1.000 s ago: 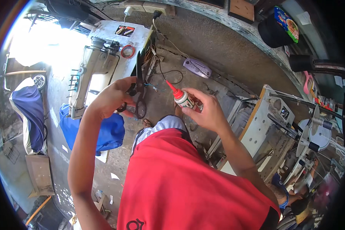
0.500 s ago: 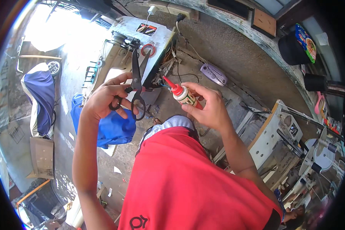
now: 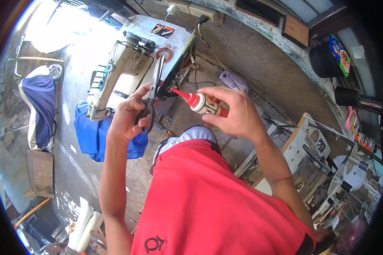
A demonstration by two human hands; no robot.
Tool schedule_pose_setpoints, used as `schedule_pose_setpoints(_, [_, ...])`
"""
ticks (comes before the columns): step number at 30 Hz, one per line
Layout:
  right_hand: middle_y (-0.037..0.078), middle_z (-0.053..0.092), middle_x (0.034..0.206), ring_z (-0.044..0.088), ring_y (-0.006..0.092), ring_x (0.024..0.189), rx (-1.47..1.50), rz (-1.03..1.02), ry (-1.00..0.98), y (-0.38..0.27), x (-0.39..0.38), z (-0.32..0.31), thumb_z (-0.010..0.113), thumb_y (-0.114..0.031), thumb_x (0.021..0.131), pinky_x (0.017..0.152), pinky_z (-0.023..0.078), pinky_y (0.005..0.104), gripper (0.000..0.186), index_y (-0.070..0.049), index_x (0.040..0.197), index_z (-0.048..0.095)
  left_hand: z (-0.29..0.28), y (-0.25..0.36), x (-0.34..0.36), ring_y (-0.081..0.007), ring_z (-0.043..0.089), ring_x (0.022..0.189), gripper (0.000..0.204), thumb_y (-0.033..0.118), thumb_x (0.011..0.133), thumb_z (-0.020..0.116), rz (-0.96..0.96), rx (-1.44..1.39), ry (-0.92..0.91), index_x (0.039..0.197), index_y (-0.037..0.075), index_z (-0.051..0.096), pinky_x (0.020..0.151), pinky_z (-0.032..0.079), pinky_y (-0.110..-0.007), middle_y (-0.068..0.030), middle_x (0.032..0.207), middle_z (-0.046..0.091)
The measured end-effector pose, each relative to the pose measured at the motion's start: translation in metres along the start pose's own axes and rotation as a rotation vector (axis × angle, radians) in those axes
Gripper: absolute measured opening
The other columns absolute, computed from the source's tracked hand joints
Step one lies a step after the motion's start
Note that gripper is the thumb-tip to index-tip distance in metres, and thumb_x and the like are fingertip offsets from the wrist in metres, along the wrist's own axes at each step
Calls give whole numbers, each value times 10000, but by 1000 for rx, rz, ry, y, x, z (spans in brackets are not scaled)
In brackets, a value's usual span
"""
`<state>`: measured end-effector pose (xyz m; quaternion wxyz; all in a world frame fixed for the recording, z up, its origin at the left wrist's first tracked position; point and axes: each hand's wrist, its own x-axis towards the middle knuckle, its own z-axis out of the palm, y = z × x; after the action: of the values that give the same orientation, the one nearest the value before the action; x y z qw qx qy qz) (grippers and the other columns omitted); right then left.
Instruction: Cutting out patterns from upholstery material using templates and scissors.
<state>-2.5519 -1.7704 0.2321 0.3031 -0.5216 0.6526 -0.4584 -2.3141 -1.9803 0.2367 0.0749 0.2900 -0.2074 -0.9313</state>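
Observation:
My left hand is closed around the handles of dark metal scissors. Their blades point up and away from me and lie almost together. In my right hand is a small squeeze bottle, white and red with a long red nozzle, gripped between thumb and fingers. The bottle is tilted with its nozzle tip toward the scissors, a short gap from the pivot area. Both hands are raised in front of my red shirt.
A sewing machine stands on a worn table at the upper left, with a red tape roll on it. Blue cloth hangs below. A purple device is by the wall. Another machine table is at right.
The scissor blades have come from spread apart to nearly together. My left hand has moved right, toward the bottle. The bottle has tipped further, its nozzle now pointing more to the left.

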Motion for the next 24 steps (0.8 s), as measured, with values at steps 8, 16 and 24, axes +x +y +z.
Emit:
schedule_pose_setpoints(8, [121, 751, 1038, 671, 240, 773, -250, -107, -141, -19, 28, -27, 802, -47, 673, 728, 536, 342, 520, -5, 1182, 706, -13, -53, 16, -181, 436, 487, 788, -49, 843, 384, -69, -536, -340, 1607, 104, 261, 289, 285, -233, -163, 1006, 494])
schedule_pose_setpoints(16, [114, 745, 994, 660, 275, 741, -438, -189, -269, -41, 41, -42, 804, -79, 648, 701, 521, 362, 507, -15, 1144, 718, -4, -71, 21, -179, 448, 502, 890, -44, 847, 395, -53, -654, -461, 1666, 168, 117, 301, 281, -235, -103, 924, 400])
schedule_pose_setpoints(24, [105, 746, 990, 662, 286, 751, -491, -166, -281, -46, 40, -41, 810, -85, 631, 711, 515, 371, 515, -19, 1135, 723, 4, -84, 22, -175, 480, 493, 938, -42, 847, 395, -11, -804, -488, 1676, 275, 92, 309, 271, -236, -101, 933, 412])
